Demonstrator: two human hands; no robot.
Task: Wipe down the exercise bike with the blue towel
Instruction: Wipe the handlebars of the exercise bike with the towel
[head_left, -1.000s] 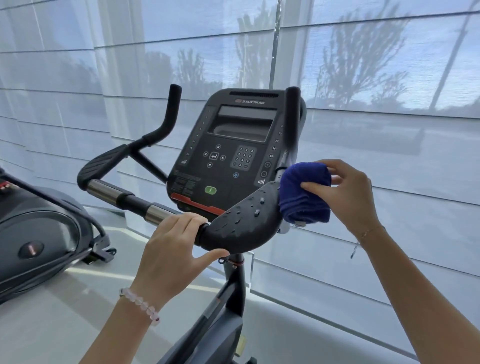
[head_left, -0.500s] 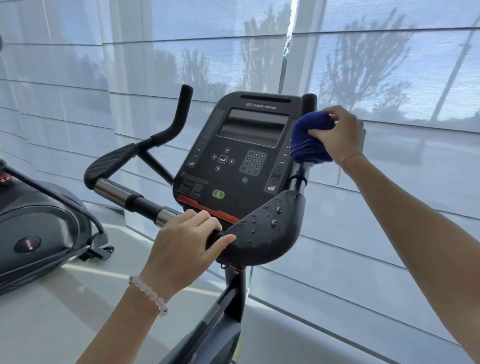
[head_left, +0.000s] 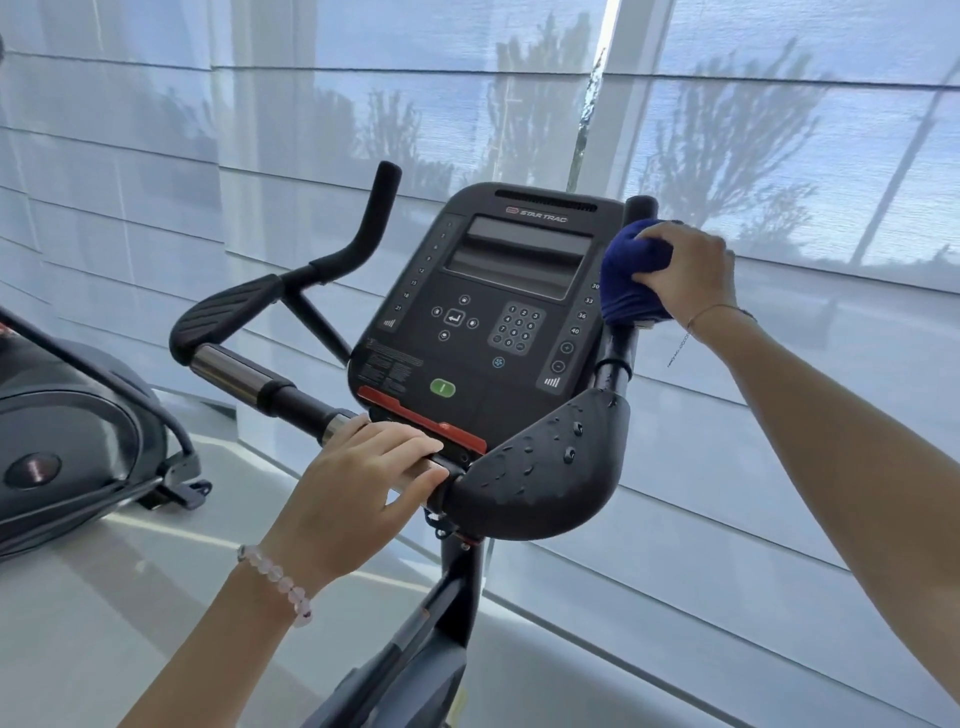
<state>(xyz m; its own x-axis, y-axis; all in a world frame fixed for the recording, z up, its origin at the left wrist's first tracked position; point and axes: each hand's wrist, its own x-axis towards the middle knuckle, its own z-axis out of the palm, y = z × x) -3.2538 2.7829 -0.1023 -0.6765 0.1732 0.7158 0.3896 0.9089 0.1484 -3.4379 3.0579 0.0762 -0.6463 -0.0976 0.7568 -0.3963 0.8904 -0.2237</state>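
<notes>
The black exercise bike fills the middle of the view, with its console (head_left: 488, 306) facing me. My right hand (head_left: 688, 273) grips the blue towel (head_left: 626, 278), wrapped around the upright right handlebar horn just below its tip (head_left: 640, 207). My left hand (head_left: 358, 493) holds the horizontal handlebar (head_left: 280, 392) next to the right elbow pad (head_left: 545, 467), which carries water droplets. The left horn (head_left: 376, 215) and left elbow pad (head_left: 228, 309) stand untouched.
Another black exercise machine (head_left: 67, 447) sits on the floor at the left. Windows with translucent blinds (head_left: 779, 130) stand close behind the bike. The bike's post (head_left: 457, 592) runs down between my arms.
My right hand has slid the towel up the right horn from just above the elbow pad to near its tip. My left hand keeps its hold on the bar.
</notes>
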